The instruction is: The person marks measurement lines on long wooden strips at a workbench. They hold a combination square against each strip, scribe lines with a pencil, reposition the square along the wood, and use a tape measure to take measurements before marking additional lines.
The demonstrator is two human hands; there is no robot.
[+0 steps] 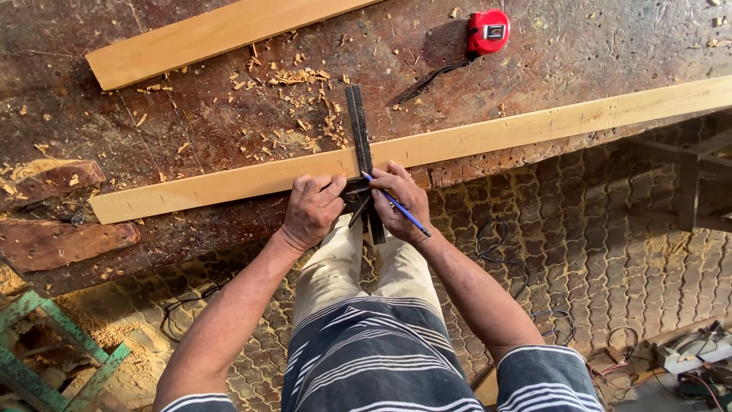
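The left hand presses down on the stock of a dark metal try square, its grip curled closed over the stock at the near edge of a long pale wooden plank lying across the worn brown tabletop. The square's blade stands across the plank, pointing away from the person. The right hand sits just beside it, its grip pinched shut on a blue pencil whose tip touches the plank right next to the blade. A second, shorter pale board lies farther back, a red tape measure rests near the far edge, and wood shavings are scattered between.
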